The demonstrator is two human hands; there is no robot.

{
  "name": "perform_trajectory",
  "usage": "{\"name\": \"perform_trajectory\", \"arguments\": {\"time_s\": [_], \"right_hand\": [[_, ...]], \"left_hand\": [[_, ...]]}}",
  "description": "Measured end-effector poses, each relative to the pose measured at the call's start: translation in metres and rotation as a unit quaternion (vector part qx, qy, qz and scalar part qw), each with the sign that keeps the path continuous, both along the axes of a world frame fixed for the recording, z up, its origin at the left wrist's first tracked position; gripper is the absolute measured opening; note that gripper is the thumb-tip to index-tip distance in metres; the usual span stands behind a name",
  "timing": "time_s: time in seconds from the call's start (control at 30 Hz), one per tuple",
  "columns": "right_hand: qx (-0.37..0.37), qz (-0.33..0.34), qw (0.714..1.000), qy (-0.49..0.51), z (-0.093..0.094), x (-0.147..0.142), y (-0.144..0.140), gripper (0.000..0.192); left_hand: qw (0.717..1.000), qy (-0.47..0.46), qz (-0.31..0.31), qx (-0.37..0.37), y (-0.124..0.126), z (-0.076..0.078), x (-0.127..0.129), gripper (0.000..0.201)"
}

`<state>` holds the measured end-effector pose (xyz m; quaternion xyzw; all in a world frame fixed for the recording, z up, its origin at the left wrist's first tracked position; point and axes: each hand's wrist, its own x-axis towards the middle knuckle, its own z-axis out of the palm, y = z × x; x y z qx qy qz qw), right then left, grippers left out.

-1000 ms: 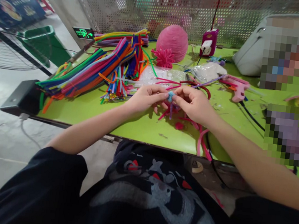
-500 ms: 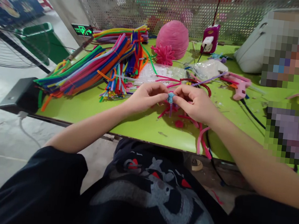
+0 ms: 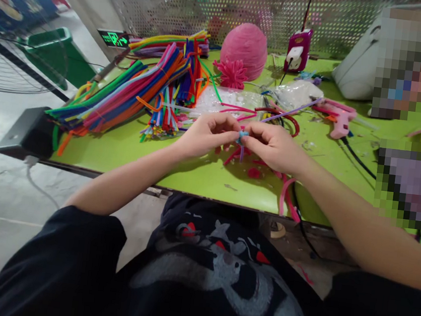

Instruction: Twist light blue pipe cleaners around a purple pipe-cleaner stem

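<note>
At the middle of the frame, above the green table (image 3: 127, 156), the left hand (image 3: 205, 137) and right hand (image 3: 272, 147) both pinch a small blue pipe-cleaner piece (image 3: 241, 135) between them, its purple stem hanging downward, equally near both hands

table (image 3: 119, 155): lime green, scuffed, near edge by person's lap
far left: big bundle of pipe cleaners (image 3: 134, 93), mixed colours, fanned toward left edge
far middle: pink ball (image 3: 245, 48), pink spiky pom (image 3: 230, 74) just in front
far edge: charger block (image 3: 296, 56) w/ cable
centre: clear plastic bags (image 3: 235, 102), loose red/pink stems (image 3: 248, 157)
right: pink glue gun (image 3: 335, 116), black cord (image 3: 358, 162)
near edge: pink stem (image 3: 285, 199) hanging over
left corner: black box (image 3: 27, 132)
</note>
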<state>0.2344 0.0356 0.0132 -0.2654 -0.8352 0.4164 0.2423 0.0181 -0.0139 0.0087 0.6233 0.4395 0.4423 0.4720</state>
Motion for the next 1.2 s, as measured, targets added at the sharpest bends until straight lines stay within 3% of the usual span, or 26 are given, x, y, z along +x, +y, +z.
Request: {"name": "perform_trajectory", "arguments": {"time_s": [0.13,0.33,0.43,0.57,0.63,0.67,0.7,0.77,0.83,0.9,1.03,1.2], "right_hand": [[-0.045,0.020,0.998,-0.043,0.010,0.000,-0.003,0.022],[-0.289,0.076,0.954,0.021,0.016,-0.002,-0.010,0.016],[-0.395,0.131,0.908,0.045,0.013,-0.004,-0.013,0.019],[-0.466,0.239,0.850,0.046,0.003,-0.008,-0.014,0.028],[-0.470,0.272,0.839,0.045,0.000,-0.008,-0.014,0.027],[-0.458,0.275,0.844,0.041,0.001,-0.008,-0.013,0.024],[-0.435,0.269,0.859,0.036,0.003,-0.006,-0.012,0.021],[-0.364,0.238,0.901,0.017,0.010,-0.001,-0.011,0.017],[-0.294,0.191,0.936,-0.012,0.019,0.004,-0.010,0.018],[-0.253,0.157,0.954,-0.039,0.026,0.008,-0.010,0.022],[-0.201,0.130,0.968,-0.076,0.028,0.007,-0.014,0.023],[-0.130,0.052,0.986,-0.086,0.026,0.004,-0.016,0.029]], "left_hand": [[0.991,0.092,-0.047,0.087,-0.001,0.005,-0.004,0.014],[0.956,0.172,-0.118,0.205,-0.003,0.016,-0.014,0.009],[0.898,0.238,-0.161,0.332,-0.008,0.020,-0.022,0.016],[0.776,0.363,-0.150,0.493,-0.015,0.020,-0.029,0.019],[0.730,0.395,-0.156,0.536,-0.014,0.017,-0.030,0.021],[0.726,0.392,-0.154,0.544,-0.013,0.016,-0.029,0.022],[0.739,0.374,-0.147,0.541,-0.011,0.014,-0.028,0.019],[0.807,0.308,-0.127,0.488,-0.009,0.011,-0.024,0.013],[0.888,0.232,-0.114,0.381,-0.011,0.011,-0.019,0.021],[0.939,0.196,-0.108,0.263,-0.016,0.013,-0.014,0.024],[0.966,0.191,-0.092,0.150,-0.025,0.018,-0.004,0.013],[0.966,0.213,-0.075,0.125,-0.025,0.021,-0.002,0.006]]}}
